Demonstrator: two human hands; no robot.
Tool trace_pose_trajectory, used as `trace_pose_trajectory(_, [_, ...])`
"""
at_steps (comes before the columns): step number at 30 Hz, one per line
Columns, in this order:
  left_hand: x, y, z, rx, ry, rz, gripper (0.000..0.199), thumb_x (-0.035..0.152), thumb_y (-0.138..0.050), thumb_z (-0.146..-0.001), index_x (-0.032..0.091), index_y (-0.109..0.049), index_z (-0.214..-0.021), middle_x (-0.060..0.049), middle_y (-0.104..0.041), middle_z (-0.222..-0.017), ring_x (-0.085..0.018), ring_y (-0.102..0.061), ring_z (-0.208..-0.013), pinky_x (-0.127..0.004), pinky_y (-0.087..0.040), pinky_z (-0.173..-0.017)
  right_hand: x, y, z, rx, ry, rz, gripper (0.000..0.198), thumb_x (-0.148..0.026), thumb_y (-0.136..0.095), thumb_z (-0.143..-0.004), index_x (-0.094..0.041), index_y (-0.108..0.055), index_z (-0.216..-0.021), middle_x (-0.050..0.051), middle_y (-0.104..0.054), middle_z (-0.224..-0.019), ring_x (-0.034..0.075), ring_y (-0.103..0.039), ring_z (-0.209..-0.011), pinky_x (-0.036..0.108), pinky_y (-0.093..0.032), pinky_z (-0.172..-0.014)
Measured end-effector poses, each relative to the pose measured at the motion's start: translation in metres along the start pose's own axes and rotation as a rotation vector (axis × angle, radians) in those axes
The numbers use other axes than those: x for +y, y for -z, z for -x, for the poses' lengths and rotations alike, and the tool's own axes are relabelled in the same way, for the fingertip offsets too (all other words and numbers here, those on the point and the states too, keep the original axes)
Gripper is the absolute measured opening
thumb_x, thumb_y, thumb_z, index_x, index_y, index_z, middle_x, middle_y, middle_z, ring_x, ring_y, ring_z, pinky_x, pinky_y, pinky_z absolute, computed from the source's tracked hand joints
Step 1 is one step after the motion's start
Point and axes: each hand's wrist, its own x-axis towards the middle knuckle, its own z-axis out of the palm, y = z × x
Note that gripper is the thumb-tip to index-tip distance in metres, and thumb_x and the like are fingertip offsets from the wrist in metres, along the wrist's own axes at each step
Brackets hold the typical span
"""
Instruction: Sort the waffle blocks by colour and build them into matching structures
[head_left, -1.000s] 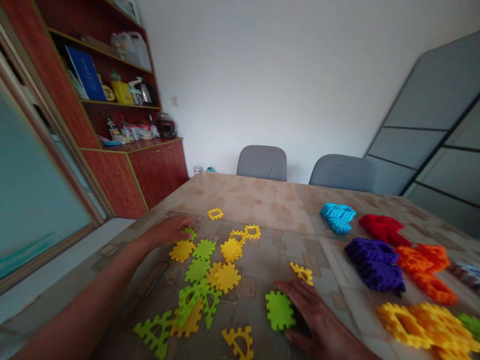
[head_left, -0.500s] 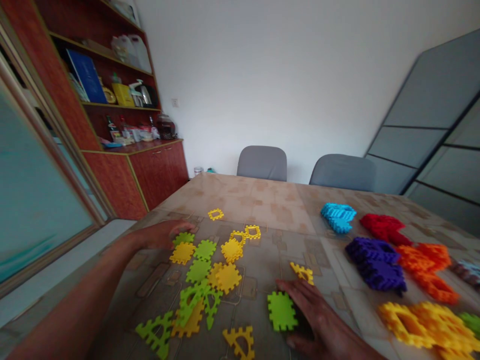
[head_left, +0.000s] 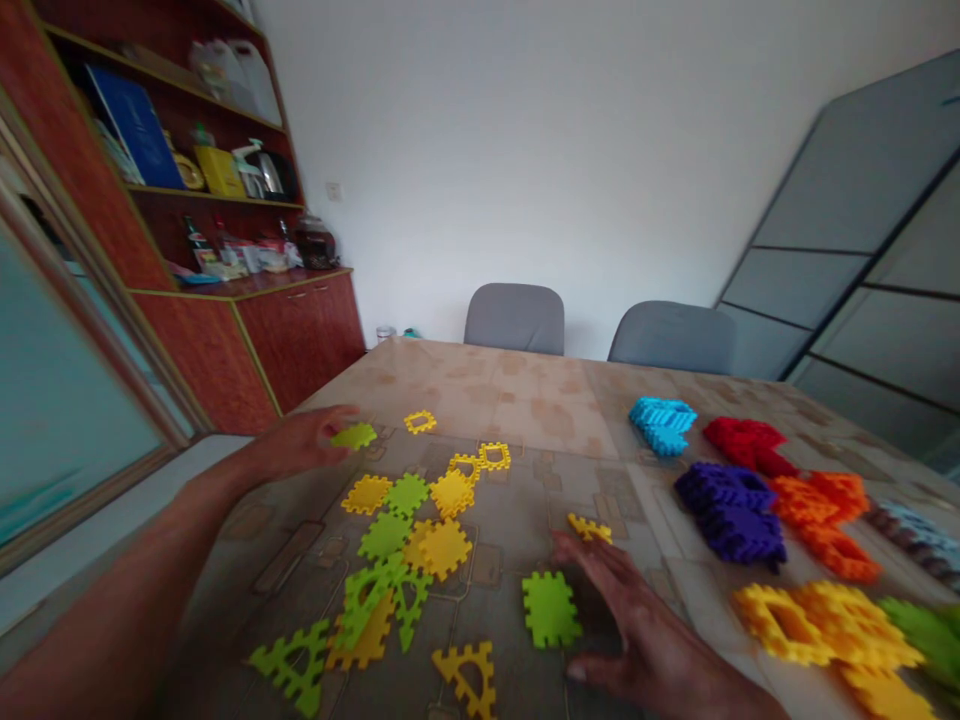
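My left hand [head_left: 296,445] pinches a green toothed square tile [head_left: 355,436], tilted and raised at the left of the table. Below it lies a yellow square tile [head_left: 367,493]. My right hand [head_left: 626,625] rests with thumb and fingers apart, holding nothing, beside another green square tile [head_left: 551,610]. Its fingers partly cover a yellow triangular piece [head_left: 589,527]. Between my hands is a loose spread of green and yellow pieces, among them a green square [head_left: 386,537], a yellow square [head_left: 444,548], a green triangle [head_left: 296,665] and a yellow triangle [head_left: 469,677].
Sorted piles stand on the right: light blue [head_left: 662,424], red [head_left: 746,444], purple [head_left: 731,515], orange [head_left: 825,515] and yellow pieces [head_left: 832,625]. Two grey chairs [head_left: 514,318] stand behind the table [head_left: 540,380]. A red-brown cabinet [head_left: 300,340] is at the far left.
My left hand has lifted the green square tile up and left, off its place by the yellow square. The right hand's thumb and fingers sit slightly further from their green tile. The view has shifted slightly.
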Motion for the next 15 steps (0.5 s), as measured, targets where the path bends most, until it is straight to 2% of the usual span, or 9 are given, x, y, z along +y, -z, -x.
trace_pose_trajectory(3, [0.048, -0.020, -0.002, 0.024, -0.070, 0.000, 0.064, 0.046, -0.059, -0.086, 0.010, -0.047, -0.138, -0.010, -0.066, -0.124, -0.034, -0.062, -0.110, -0.043, -0.048, -0.097, 0.000, 0.005, 0.000, 0.100, -0.003, -0.035, 0.092, -0.025, -0.075, -0.077, -0.019, -0.030, -0.157, 0.014, -0.039, -0.158, 0.030, -0.032, -0.146, 0.050, -0.028, -0.120])
trace_pose_trajectory(5, [0.094, -0.048, 0.006, -0.012, -0.172, 0.034, 0.056, 0.038, -0.062, -0.085, 0.019, -0.051, -0.136, -0.008, -0.062, -0.133, -0.030, -0.061, -0.115, -0.039, -0.046, -0.102, 0.002, 0.008, 0.000, 0.155, -0.016, -0.048, 0.092, -0.023, -0.075, -0.077, -0.020, -0.029, -0.157, 0.014, -0.046, -0.152, 0.029, -0.039, -0.141, 0.050, -0.032, -0.118])
trace_pose_trajectory(7, [0.140, -0.079, 0.020, -0.058, -0.256, 0.065, 0.059, 0.028, -0.068, -0.079, 0.029, -0.052, -0.135, -0.002, -0.061, -0.136, -0.025, -0.060, -0.118, -0.035, -0.045, -0.104, 0.004, 0.011, 0.000, 0.177, -0.020, -0.057, 0.092, -0.024, -0.075, -0.078, -0.022, -0.029, -0.156, 0.014, -0.051, -0.147, 0.030, -0.042, -0.138, 0.051, -0.035, -0.116])
trace_pose_trajectory(9, [0.175, -0.104, 0.037, -0.136, -0.337, 0.100, 0.065, 0.021, -0.072, -0.074, 0.030, -0.051, -0.135, -0.003, -0.062, -0.132, -0.026, -0.058, -0.120, -0.037, -0.045, -0.105, 0.006, 0.014, 0.001, 0.186, -0.005, -0.065, 0.090, -0.026, -0.075, -0.078, -0.021, -0.030, -0.156, 0.014, -0.054, -0.142, 0.030, -0.046, -0.134, 0.051, -0.037, -0.114])
trace_pose_trajectory(12, [0.200, -0.125, 0.054, -0.231, -0.375, 0.101, 0.064, 0.015, -0.074, -0.071, 0.026, -0.053, -0.131, -0.006, -0.064, -0.124, -0.028, -0.058, -0.115, -0.042, -0.047, -0.101, 0.007, 0.016, 0.002, 0.200, 0.032, -0.072, 0.085, -0.027, -0.074, -0.080, -0.017, -0.033, -0.154, 0.015, -0.060, -0.131, 0.030, -0.052, -0.126, 0.049, -0.040, -0.110])
trace_pose_trajectory(15, [0.203, -0.131, 0.057, -0.255, -0.374, 0.094, 0.061, 0.012, -0.075, -0.072, 0.024, -0.054, -0.129, -0.006, -0.064, -0.123, -0.028, -0.058, -0.115, -0.044, -0.047, -0.102, 0.008, 0.016, 0.001, 0.211, 0.053, -0.066, 0.081, -0.026, -0.072, -0.082, -0.015, -0.034, -0.152, 0.014, -0.062, -0.126, 0.029, -0.054, -0.122, 0.048, -0.041, -0.109])
